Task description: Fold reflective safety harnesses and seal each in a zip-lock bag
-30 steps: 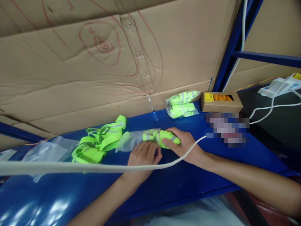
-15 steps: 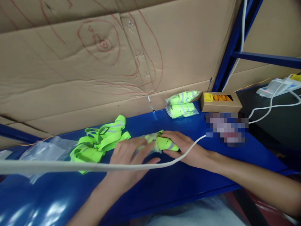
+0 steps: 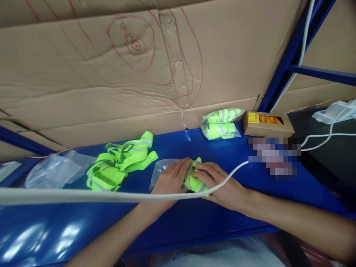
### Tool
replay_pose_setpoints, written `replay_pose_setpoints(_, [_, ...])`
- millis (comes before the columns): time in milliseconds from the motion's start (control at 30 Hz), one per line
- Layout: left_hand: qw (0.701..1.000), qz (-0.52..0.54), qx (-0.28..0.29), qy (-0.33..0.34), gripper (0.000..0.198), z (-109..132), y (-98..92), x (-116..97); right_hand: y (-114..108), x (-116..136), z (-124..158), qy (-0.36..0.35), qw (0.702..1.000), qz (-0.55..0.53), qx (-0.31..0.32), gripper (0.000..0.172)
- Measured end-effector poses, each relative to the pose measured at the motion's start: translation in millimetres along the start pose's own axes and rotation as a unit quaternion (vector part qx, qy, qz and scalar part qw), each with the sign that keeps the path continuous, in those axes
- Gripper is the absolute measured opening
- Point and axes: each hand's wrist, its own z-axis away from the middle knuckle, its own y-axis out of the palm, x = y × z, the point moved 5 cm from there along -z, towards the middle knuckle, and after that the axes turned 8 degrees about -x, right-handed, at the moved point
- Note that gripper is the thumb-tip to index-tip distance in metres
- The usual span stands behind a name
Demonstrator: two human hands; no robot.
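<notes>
A rolled neon-yellow reflective strap [image 3: 197,182] lies between my hands, partly inside a clear plastic bag [image 3: 160,171]. My left hand [image 3: 171,180] grips the bag near its mouth, its fingers bent over the plastic. Wrapped round the strap's right end is my right hand [image 3: 218,181]. The fingers cover much of the roll, so how far it sits in the bag is partly hidden. To the left, a loose heap of the same neon straps [image 3: 119,163] rests on the blue table [image 3: 178,144].
Empty clear bags [image 3: 55,170] lie at the left. Bagged straps [image 3: 221,124] and a cardboard box [image 3: 268,124] with orange contents stand at the back right. A white cable [image 3: 111,196] crosses in front of my hands. Cardboard [image 3: 83,74] walls the back.
My left hand has moved right and closed on the bag, beside my right hand. The bag's left end now shows more. The whole view has shifted slightly.
</notes>
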Motion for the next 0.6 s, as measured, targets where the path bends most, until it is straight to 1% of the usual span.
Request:
replay_pose_setpoints(100, [1.0, 0.001, -0.007, 0.027, 0.054, -1, 0.9, -3, -2, -7, -3, 0.038, 0.996, -0.086, 0.001, 0.066])
replay_pose_setpoints(167, [0.999, 0.003, 0.007, 0.034, 0.051, -3, 1.1, -4, -6, -12, -5, 0.059, 0.987, -0.146, 0.02, 0.073])
replay_pose_setpoints(233, [0.999, 0.009, 0.021, 0.04, 0.049, -4, 0.1, -6, -9, -15, -6, 0.072, 0.98, -0.178, 0.044, 0.069])
replay_pose_setpoints(300, [0.999, 0.021, 0.032, 0.038, 0.056, -5, -1.6, -6, -10, -15, -6, 0.07, 0.978, -0.186, 0.065, 0.063])
replay_pose_setpoints(367, [0.998, 0.034, 0.043, 0.025, 0.068, -6, -3.5, -4, -10, -13, -4, 0.062, 0.979, -0.181, 0.074, 0.067])
replay_pose_setpoints(433, [0.998, 0.039, 0.055, 0.009, 0.078, -6, -5.1, -1, -9, -12, -2, 0.07, 0.982, -0.164, 0.064, 0.075])
replay_pose_setpoints(500, [0.997, 0.036, 0.065, 0.005, 0.082, -6, -5.9, 1, -8, -13, 1, 0.095, 0.983, -0.146, 0.053, 0.08])
replay_pose_setpoints(600, [0.996, 0.03, 0.084, 0.014, 0.081, -4, -4.2, 0, -10, -15, 3, 0.122, 0.978, -0.155, 0.073, 0.075])
